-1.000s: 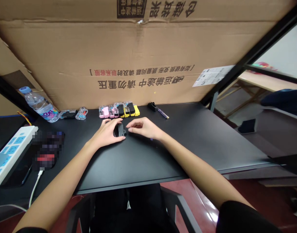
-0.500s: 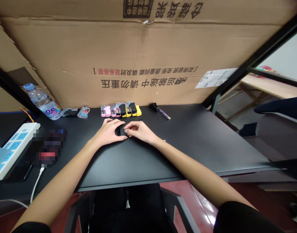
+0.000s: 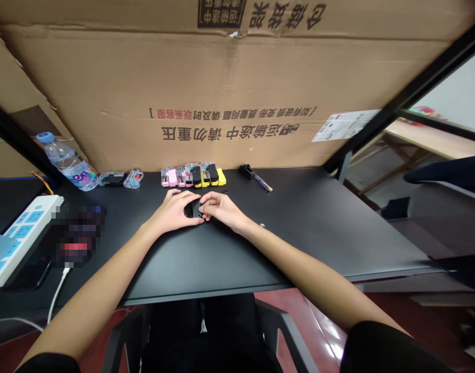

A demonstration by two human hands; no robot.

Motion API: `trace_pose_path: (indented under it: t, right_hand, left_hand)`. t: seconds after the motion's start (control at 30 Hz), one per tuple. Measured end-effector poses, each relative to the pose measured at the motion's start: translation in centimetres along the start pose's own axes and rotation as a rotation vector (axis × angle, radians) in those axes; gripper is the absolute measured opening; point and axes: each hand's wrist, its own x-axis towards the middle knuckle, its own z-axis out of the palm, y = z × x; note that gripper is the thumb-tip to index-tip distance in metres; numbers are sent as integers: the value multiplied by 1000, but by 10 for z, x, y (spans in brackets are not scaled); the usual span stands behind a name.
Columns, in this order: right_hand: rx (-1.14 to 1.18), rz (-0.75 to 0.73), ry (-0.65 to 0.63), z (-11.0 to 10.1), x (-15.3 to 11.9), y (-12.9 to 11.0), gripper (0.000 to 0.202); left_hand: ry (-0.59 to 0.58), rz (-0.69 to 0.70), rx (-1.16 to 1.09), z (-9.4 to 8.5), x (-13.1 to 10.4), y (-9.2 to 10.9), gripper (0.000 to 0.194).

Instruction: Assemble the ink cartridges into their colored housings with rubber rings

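Note:
A small black plastic piece (image 3: 196,209) lies on the dark tabletop between my two hands. My left hand (image 3: 174,211) curves round its left side, thumb at the near edge and fingers at the far edge. Over its right end, my right hand (image 3: 220,209) is pinched, thumb and fingertips touching the piece; whether a tiny part sits in that pinch is hidden. Just beyond my fingers stands a row of small clear cases with pink, black and yellow parts (image 3: 193,176). A small dark bit (image 3: 225,191) lies past my right hand.
A purple-handled screwdriver (image 3: 263,183) lies by a black object (image 3: 245,171) at the back. To the left are clear-and-black cases (image 3: 113,179), a water bottle (image 3: 71,165), a power strip (image 3: 24,234) and a cabled phone (image 3: 80,235). Cardboard (image 3: 229,77) walls the back.
My right fingertips have shifted very slightly on the black piece. My left hand stays in place, and the other things lie as before.

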Motion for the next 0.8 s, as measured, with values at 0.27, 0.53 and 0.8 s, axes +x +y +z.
trace_pose_path:
  t: [0.27,0.53,0.8]
  right_hand:
    - [35,9,-9,-2,-1,-1,29]
    - [60,1,1,-1,-1,0,28]
    - [91,5,-3,-3,0,3,25]
  left_hand:
    - [17,21,-7,1,-1,1,63]
    - [38,40,3,0,0,4,62]
    - [57,44,14,0,-1,6,63]
